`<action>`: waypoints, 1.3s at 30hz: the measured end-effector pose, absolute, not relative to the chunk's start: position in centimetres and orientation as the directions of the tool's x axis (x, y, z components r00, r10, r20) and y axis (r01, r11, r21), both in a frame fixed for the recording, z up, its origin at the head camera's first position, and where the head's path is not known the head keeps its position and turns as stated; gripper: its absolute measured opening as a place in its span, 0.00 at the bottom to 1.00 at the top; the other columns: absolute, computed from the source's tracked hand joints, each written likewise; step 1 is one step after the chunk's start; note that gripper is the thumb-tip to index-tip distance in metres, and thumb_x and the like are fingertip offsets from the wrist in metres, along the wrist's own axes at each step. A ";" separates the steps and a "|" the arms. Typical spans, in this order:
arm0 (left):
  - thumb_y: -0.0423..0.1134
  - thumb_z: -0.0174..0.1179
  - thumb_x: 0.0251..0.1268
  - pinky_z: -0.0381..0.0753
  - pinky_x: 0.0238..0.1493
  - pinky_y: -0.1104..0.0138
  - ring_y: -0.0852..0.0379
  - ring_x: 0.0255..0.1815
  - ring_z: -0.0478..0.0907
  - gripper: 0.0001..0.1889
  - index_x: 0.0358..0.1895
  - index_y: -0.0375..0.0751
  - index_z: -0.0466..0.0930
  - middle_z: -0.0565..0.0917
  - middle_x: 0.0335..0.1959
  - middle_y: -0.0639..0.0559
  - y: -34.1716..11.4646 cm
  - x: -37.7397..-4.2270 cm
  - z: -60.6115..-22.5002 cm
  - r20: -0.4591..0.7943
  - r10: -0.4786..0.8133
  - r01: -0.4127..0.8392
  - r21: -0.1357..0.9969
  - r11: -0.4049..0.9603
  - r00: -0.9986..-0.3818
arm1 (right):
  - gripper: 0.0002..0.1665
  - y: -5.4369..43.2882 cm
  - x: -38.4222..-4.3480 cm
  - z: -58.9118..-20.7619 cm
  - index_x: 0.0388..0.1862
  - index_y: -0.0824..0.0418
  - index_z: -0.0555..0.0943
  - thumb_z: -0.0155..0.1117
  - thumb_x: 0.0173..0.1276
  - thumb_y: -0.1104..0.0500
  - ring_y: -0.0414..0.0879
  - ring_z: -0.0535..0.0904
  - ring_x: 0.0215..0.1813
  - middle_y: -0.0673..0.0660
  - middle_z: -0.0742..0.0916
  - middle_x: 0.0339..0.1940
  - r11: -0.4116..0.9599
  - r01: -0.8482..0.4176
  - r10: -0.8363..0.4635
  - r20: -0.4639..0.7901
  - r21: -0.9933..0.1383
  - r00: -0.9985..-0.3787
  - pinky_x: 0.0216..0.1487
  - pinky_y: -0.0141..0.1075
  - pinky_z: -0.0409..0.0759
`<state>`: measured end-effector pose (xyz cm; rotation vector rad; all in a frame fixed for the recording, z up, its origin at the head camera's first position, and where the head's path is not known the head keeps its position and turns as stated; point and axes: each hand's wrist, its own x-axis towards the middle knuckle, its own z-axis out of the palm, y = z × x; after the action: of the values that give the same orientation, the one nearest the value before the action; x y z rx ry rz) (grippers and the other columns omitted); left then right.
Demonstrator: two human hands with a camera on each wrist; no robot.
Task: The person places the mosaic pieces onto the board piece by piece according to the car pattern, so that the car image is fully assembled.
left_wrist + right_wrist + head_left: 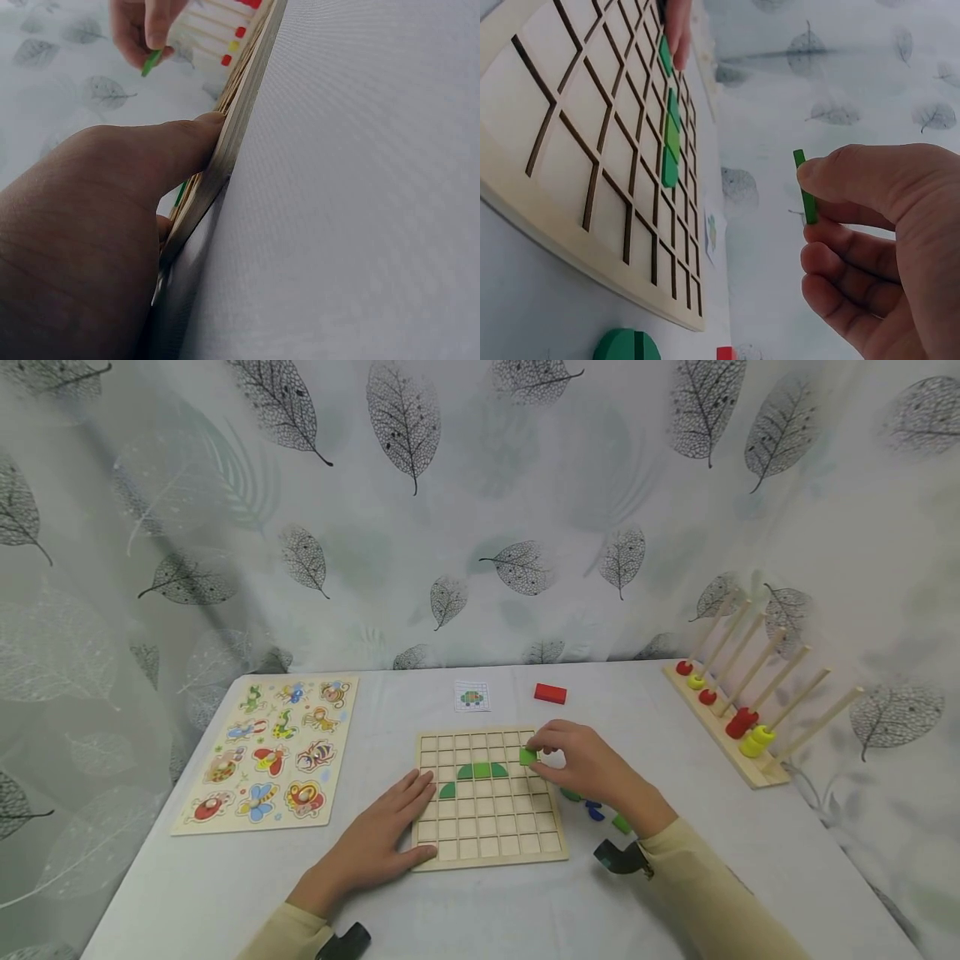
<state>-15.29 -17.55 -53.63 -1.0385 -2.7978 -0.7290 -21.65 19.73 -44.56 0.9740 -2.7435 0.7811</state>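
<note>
A wooden grid board [491, 864] lies on the table, with a few green pieces set in its cells: a light green square [482, 770], quarter-round pieces on either side of it, and another quarter-round piece [447, 790] lower left. My left hand [375, 839] rests along the board's left edge, fingers extended; the left wrist view has the thumb [187, 142] against the rim. Above the board's upper right part, my right hand [581, 764] pinches a light green square tile [528, 756] between thumb and fingers. In the right wrist view this tile [805, 187] appears edge-on, held above the board.
Loose green and blue pieces [595, 811] lie right of the board, partly behind the right forearm. Beyond the board are a small pattern card [472, 697] and a red block [551, 693]. An insect puzzle [277, 752] lies left; a peg stand with rings [727, 727] stands right.
</note>
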 end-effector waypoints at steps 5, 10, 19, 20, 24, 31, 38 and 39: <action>0.65 0.63 0.75 0.64 0.81 0.43 0.45 0.89 0.51 0.48 0.87 0.39 0.61 0.59 0.88 0.49 -17.5 -15.3 -53.7 0.214 0.594 0.623 0.414 0.664 -0.776 | 0.12 19.3 -21.7 -44.7 0.48 0.57 0.91 0.82 0.67 0.61 0.50 0.86 0.45 0.48 0.88 0.45 0.628 -0.635 -0.572 0.286 -0.451 -0.769 0.48 0.45 0.89; 0.65 0.63 0.74 0.62 0.82 0.45 0.46 0.89 0.50 0.48 0.87 0.39 0.60 0.58 0.88 0.49 -17.5 -15.2 -53.5 0.210 0.597 0.623 0.417 0.661 -0.774 | 0.11 18.7 -21.7 -44.9 0.48 0.56 0.91 0.81 0.68 0.60 0.48 0.85 0.45 0.46 0.88 0.44 0.607 -0.663 -0.600 0.295 -0.439 -0.744 0.47 0.46 0.89; 0.65 0.63 0.75 0.62 0.82 0.44 0.45 0.89 0.50 0.48 0.87 0.39 0.61 0.59 0.88 0.49 -17.5 -15.1 -53.4 0.211 0.595 0.621 0.422 0.660 -0.776 | 0.11 17.3 -21.6 -44.8 0.48 0.57 0.91 0.81 0.69 0.59 0.46 0.85 0.45 0.47 0.87 0.44 0.600 -0.668 -0.620 0.273 -0.439 -0.736 0.48 0.40 0.89; 0.65 0.64 0.74 0.62 0.82 0.44 0.45 0.89 0.50 0.48 0.87 0.39 0.61 0.58 0.88 0.49 -17.5 -15.1 -53.4 0.209 0.594 0.620 0.424 0.660 -0.777 | 0.12 17.2 -21.6 -44.8 0.49 0.57 0.91 0.81 0.69 0.59 0.46 0.85 0.46 0.46 0.87 0.44 0.603 -0.664 -0.619 0.267 -0.441 -0.739 0.48 0.40 0.89; 0.65 0.64 0.74 0.62 0.82 0.45 0.45 0.89 0.50 0.48 0.86 0.39 0.61 0.58 0.88 0.49 -17.5 -15.1 -53.3 0.205 0.595 0.618 0.425 0.661 -0.777 | 0.12 16.7 -21.6 -45.0 0.49 0.56 0.91 0.81 0.69 0.60 0.47 0.85 0.47 0.46 0.87 0.44 0.603 -0.650 -0.616 0.247 -0.462 -0.748 0.49 0.40 0.88; 0.65 0.63 0.74 0.62 0.82 0.45 0.46 0.89 0.50 0.48 0.87 0.39 0.61 0.58 0.89 0.49 -17.4 -15.1 -53.2 0.192 0.595 0.613 0.425 0.666 -0.780 | 0.12 15.7 -21.8 -45.4 0.50 0.58 0.91 0.80 0.70 0.59 0.48 0.84 0.46 0.48 0.88 0.45 0.587 -0.662 -0.635 0.243 -0.467 -0.734 0.46 0.37 0.85; 0.65 0.63 0.74 0.63 0.81 0.44 0.46 0.89 0.49 0.48 0.87 0.40 0.61 0.58 0.89 0.50 -17.4 -15.1 -53.2 0.185 0.589 0.604 0.427 0.673 -0.786 | 0.12 14.6 -22.0 -45.8 0.51 0.60 0.91 0.79 0.71 0.59 0.44 0.83 0.46 0.51 0.89 0.46 0.572 -0.679 -0.655 0.241 -0.461 -0.716 0.49 0.38 0.85; 0.65 0.63 0.74 0.63 0.81 0.44 0.46 0.89 0.49 0.48 0.87 0.40 0.61 0.58 0.89 0.50 -17.5 -15.1 -53.2 0.185 0.589 0.604 0.428 0.673 -0.787 | 0.12 14.5 -22.0 -45.8 0.52 0.60 0.91 0.79 0.71 0.59 0.45 0.83 0.46 0.51 0.89 0.47 0.573 -0.675 -0.655 0.236 -0.465 -0.718 0.49 0.39 0.85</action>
<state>-15.08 -17.45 -53.19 -1.0145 -2.8444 -0.7446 -22.00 14.47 -45.83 1.1638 -2.7528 0.8388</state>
